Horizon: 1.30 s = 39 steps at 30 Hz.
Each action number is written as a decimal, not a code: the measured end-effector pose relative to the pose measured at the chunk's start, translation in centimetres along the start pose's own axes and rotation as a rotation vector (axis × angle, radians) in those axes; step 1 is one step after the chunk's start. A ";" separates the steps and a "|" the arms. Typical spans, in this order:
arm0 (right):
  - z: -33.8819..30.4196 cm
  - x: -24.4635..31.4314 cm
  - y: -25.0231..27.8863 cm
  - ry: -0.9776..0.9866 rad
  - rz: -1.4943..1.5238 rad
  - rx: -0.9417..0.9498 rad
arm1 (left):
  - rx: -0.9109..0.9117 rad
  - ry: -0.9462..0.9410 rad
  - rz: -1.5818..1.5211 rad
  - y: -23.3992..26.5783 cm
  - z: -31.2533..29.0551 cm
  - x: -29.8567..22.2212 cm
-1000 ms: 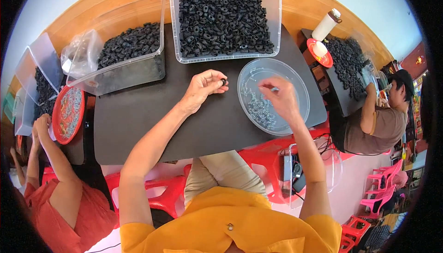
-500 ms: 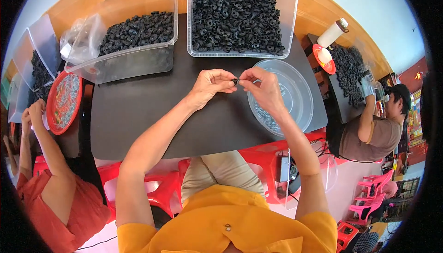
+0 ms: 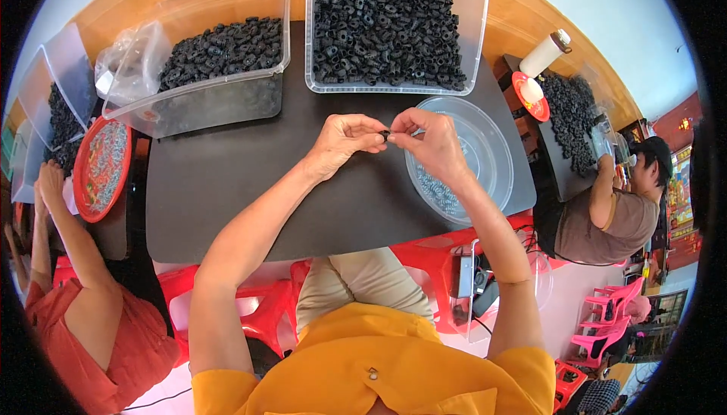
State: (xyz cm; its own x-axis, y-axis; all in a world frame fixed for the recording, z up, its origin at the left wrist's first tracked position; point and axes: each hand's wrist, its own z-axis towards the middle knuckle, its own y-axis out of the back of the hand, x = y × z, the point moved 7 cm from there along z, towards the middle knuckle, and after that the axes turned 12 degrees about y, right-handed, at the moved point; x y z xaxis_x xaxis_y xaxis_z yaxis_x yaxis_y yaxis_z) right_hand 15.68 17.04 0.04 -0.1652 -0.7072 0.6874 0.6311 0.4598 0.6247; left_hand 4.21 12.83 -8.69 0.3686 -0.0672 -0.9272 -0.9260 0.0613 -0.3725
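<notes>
Between my two hands, above the middle of the dark table, is a small black plastic part (image 3: pixel 385 135). My left hand (image 3: pixel 344 142) pinches it between thumb and fingertips. The fingertips of my right hand (image 3: pixel 430 142) are pinched against its other side; whether they also hold something small is hidden. Under my right wrist stands a round clear tub (image 3: pixel 496 159) with small shiny metal springs (image 3: pixel 439 191) at its near left. Beyond my hands sits a clear bin (image 3: pixel 394 89) heaped with black plastic parts (image 3: pixel 386 25).
A second clear bin (image 3: pixel 204 108) of black parts stands at the back left of the table (image 3: pixel 227 180). Left of it, a co-worker in red (image 3: pixel 106 339) works near a red tray (image 3: pixel 85 195). Another co-worker (image 3: pixel 609 222) sits at the right beside a black heap (image 3: pixel 568 120).
My hands stay together at nearly the same spot, the right fingers shifting slightly around the black part. The left co-worker's hands have moved a little, and the right co-worker's hand has lowered.
</notes>
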 end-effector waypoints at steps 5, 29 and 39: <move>0.3 0.5 -0.4 0.148 -0.055 -0.008 | -0.014 0.001 -0.044 0.4 -0.1 0.2; 18.9 -7.3 7.1 0.121 -0.721 -0.117 | 0.012 0.041 -0.110 0.1 0.0 -0.2; 18.8 -8.0 7.8 0.067 -0.653 0.010 | 0.007 0.056 -0.087 0.1 0.0 -0.1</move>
State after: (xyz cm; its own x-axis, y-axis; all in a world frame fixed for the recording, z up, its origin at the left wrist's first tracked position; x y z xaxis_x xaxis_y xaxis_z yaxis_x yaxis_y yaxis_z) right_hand 7.70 36.37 6.39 -0.4642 -0.8744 0.1412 0.4095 -0.0705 0.9096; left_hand 4.11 12.84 -8.65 0.4421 -0.1277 -0.8878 -0.8901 0.0600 -0.4518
